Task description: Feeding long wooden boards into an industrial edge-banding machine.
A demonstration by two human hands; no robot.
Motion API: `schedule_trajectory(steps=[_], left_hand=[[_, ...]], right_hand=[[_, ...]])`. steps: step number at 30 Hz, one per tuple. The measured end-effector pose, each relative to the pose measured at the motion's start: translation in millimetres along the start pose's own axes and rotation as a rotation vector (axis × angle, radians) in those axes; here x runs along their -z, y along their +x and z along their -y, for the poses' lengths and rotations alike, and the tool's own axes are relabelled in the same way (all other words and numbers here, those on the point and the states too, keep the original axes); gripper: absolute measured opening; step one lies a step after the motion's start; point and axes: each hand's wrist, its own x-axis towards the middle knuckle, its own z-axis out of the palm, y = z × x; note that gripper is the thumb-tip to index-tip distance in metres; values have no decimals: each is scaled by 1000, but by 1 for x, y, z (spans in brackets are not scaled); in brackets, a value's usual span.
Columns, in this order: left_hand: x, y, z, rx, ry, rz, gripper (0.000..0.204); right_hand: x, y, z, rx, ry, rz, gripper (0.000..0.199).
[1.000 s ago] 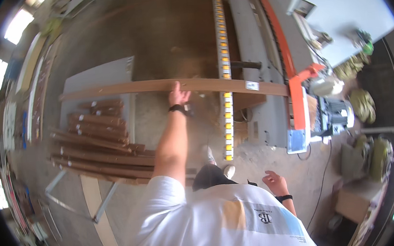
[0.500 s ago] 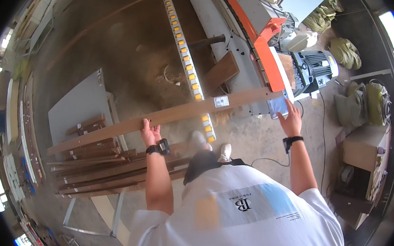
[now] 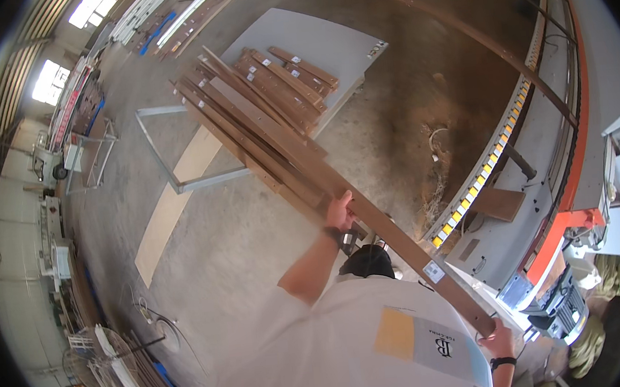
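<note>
A long brown wooden board (image 3: 400, 240) with a white label lies slantwise in front of me, one end near my right side and the other over a stack of similar boards. My left hand (image 3: 340, 214) is closed on its edge near the middle. My right hand (image 3: 497, 341) grips the near end. The stacked brown boards (image 3: 295, 108) have small white labels and lie on a large grey panel (image 3: 303, 26).
On the right stands a machine with an orange edge (image 3: 550, 246), beside a roller track (image 3: 480, 178) with yellow rollers. A loose brown piece (image 3: 501, 204) rests on the machine's bed. A metal frame (image 3: 209, 180) and a long pale strip (image 3: 178, 205) are at the left.
My view and body have turned left. The board has come away from the orange machine and swung toward the stack, with both hands on it; my right hand now holds its end.
</note>
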Motion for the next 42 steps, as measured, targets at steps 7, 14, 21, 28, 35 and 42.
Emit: schedule_trajectory(steps=[7,14,21,28,35,42], left_hand=[[34,4,3,-33,-164,-124,23],[11,-37,16,104,30,-54,23],[-31,-100,48,360,62,223,23],[4,-55,45,276,-55,66,15],[64,29,-42,-114,374,-169,31],[137,75,-33,-762,1904,-128,37]], right_hand=[[-9,17,88,19,-34,25,73],[-14,73,177,222,5,-23,70],[-30,146,282,458,-43,18,77],[-31,162,310,688,243,139,75],[-30,158,279,517,316,128,64],[-25,159,267,511,302,107,59]])
